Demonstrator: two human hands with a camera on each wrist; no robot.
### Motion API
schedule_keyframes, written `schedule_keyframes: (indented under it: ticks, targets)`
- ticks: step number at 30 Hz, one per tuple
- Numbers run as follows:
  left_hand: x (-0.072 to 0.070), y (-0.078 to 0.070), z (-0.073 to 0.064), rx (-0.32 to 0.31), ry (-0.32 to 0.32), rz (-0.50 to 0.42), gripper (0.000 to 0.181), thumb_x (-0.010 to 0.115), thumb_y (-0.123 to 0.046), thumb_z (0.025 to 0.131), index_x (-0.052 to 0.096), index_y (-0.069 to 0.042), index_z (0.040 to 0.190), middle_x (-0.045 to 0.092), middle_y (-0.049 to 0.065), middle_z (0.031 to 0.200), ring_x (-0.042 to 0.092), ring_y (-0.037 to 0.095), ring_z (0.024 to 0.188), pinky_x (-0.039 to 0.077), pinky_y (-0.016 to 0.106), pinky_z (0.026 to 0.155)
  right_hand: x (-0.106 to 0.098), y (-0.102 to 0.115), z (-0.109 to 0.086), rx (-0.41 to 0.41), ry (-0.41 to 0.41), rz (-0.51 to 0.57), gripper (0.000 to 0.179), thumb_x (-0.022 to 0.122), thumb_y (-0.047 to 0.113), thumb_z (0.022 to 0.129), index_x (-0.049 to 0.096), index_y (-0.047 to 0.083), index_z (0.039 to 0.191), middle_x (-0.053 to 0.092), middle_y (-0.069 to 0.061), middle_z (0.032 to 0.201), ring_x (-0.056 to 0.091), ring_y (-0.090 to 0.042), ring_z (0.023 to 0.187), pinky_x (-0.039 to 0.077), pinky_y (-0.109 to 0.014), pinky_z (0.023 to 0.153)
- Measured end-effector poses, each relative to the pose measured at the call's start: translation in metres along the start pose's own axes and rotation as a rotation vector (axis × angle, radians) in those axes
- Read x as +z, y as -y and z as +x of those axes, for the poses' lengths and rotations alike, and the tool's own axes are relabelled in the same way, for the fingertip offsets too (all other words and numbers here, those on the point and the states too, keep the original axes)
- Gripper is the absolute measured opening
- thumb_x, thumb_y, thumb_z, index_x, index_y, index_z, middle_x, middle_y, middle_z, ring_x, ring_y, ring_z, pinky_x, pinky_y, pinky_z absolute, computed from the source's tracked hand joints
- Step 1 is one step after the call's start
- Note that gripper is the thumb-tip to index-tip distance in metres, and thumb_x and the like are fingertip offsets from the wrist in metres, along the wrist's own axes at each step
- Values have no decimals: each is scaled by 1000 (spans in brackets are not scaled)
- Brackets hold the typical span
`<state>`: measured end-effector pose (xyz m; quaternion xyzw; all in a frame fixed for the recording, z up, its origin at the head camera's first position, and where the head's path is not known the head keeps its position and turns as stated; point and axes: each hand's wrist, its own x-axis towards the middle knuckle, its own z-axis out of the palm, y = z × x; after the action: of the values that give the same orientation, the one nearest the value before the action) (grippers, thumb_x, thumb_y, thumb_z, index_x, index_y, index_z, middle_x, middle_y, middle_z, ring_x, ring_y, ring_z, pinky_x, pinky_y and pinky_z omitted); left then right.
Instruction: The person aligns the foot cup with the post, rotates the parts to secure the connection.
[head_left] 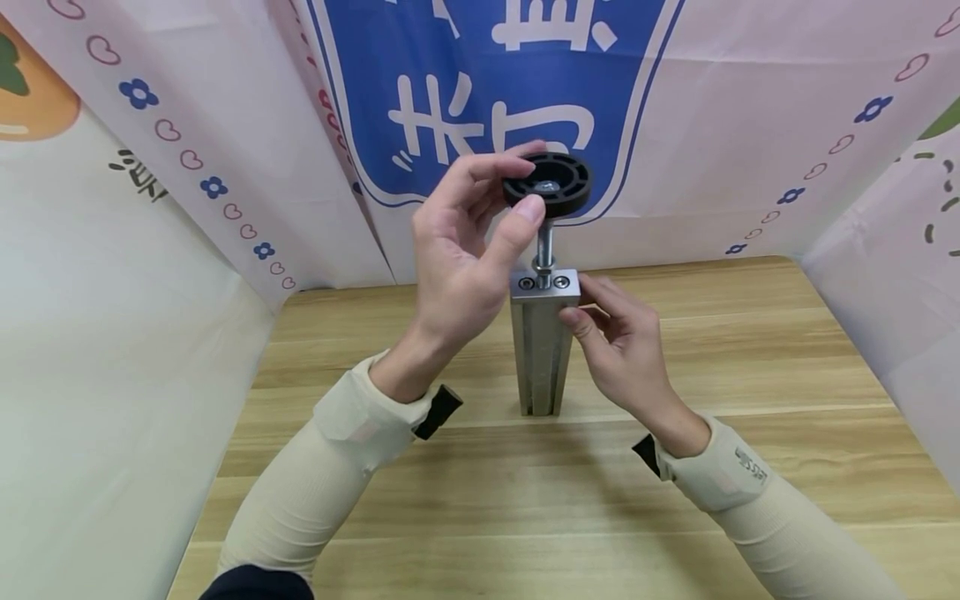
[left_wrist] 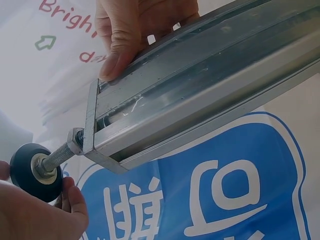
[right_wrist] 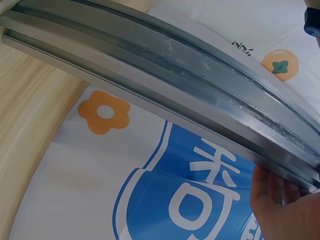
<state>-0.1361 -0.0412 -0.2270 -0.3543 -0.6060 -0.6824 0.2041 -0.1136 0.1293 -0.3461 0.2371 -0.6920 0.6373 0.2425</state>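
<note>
An aluminium profile stands upright on the wooden table, capped by a metal end plate with two screws. From the plate rises a threaded rod, bearing a black round levelling foot at its top. My left hand pinches the foot's rim between thumb and fingers. Just below the plate, my right hand grips the profile's upper end, thumb on the near side. In the left wrist view a hex nut sits against the plate. The right wrist view shows the profile's grooved side.
The wooden table extends around the profile. Printed cloth walls enclose it at the back and both sides, the back one close behind the foot. Each wrist wears a cream band with a black piece attached.
</note>
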Motion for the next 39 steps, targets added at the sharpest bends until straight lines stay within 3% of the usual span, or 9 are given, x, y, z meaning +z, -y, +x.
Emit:
schedule_keyframes:
  ticks: [11,17,25,32,39]
  targets:
    - [1,4,1,25,4,44,38,74,10,88,56,17,121,59,27,132,72,27,109,59,46,106,0,-1,0,-12,2,2,38,69,7,98,67,-10,131,71,11,113,67,-7,97,62,-18,85]
    - [2,4,2,23,3,60,39,72,11,89,55,17,124,62,30,129,72,30,110,59,45,106,-1,-1,0,-7,4,-4,39,69,11,98,67,-9,132,71,11,113,67,-8,98,62,-19,86]
    - [-1,4,1,37,10,62,40,68,6,92,50,13,127,67,32,129,71,20,104,59,45,102,0,-1,0,-15,6,7,39,69,10,98,67,-11,131,71,12,111,67,-8,98,62,-19,86]
    - [0,1,0,3,11,51,29,63,5,94,54,13,121,66,30,133,70,28,108,59,36,99,0,0,1,-14,0,18,38,69,8,98,67,-11,130,72,11,112,68,-7,98,62,-19,86]
    - [1,1,0,2,11,33,29,62,5,94,55,14,121,63,30,139,69,34,118,57,40,104,1,0,1,-11,-1,23,38,69,8,98,67,-11,130,72,11,112,67,-7,97,62,-19,86]
